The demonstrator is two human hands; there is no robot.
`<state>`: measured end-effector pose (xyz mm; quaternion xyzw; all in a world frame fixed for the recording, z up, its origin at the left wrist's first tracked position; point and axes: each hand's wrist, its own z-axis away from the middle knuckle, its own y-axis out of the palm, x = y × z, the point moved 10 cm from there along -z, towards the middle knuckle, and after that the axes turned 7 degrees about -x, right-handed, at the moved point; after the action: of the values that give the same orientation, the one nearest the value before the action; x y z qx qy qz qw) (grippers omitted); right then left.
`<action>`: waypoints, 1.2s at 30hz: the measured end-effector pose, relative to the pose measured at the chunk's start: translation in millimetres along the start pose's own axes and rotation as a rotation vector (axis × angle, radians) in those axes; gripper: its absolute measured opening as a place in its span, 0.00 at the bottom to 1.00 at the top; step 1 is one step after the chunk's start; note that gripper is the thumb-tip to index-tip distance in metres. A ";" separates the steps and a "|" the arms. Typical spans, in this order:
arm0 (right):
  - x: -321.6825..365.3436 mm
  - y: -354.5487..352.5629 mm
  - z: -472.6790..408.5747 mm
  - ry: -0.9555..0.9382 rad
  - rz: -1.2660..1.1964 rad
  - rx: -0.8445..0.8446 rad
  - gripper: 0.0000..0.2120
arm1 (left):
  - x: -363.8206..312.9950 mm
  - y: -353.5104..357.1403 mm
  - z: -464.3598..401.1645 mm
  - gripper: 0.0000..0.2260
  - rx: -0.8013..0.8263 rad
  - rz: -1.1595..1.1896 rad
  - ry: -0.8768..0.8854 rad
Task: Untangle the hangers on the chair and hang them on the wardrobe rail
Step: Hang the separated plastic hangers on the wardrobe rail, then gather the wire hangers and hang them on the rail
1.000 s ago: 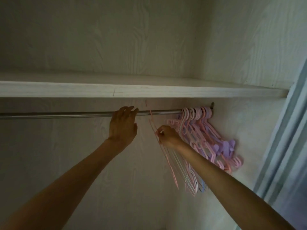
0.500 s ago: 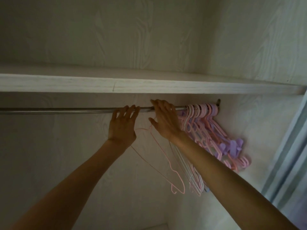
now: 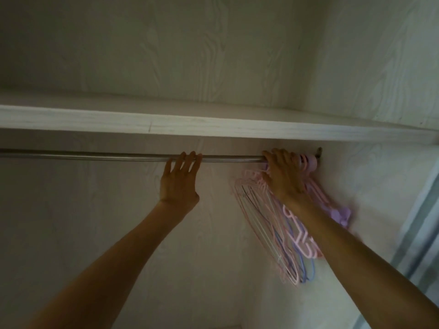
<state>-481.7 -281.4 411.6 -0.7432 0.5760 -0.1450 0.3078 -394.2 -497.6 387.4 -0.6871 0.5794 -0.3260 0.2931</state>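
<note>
pink hangers (image 3: 282,229) against rail (image 3: 107,156) end

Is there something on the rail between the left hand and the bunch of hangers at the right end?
Nothing visible. The rail is bare between the left hand, whose fingers rest on it, and the right hand, which sits at the hangers bunched by the wall end.

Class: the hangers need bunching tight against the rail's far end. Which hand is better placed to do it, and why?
The right hand: it is already on the hangers near the rail's end bracket, while the left hand touches bare rail, well away from them.
</note>
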 end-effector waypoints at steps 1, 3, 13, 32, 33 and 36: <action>-5.6 -1.1 1.0 0.017 -0.002 -0.003 0.27 | -1.2 0.1 0.1 0.38 0.006 0.003 -0.007; -9.7 -2.1 2.0 0.022 -0.014 0.020 0.27 | -3.5 2.4 1.8 0.38 0.024 0.008 -0.025; 13.8 -39.6 51.1 -0.082 -0.190 0.041 0.27 | -17.7 5.3 29.4 0.35 0.186 0.134 -0.091; -76.3 -125.5 493.5 0.669 -0.370 0.892 0.12 | -250.3 55.5 320.2 0.10 0.778 0.842 0.137; -90.5 -133.2 520.7 0.714 -0.348 0.925 0.12 | -270.5 56.3 335.9 0.10 0.815 0.842 0.172; -138.1 -155.0 599.3 0.854 -0.278 0.984 0.11 | -334.2 61.4 377.4 0.11 0.903 0.832 0.278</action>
<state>-61.8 46.0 67.1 -0.4606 0.4128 -0.7110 0.3344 -172.9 -167.9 70.9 -0.1638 0.6360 -0.4834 0.5787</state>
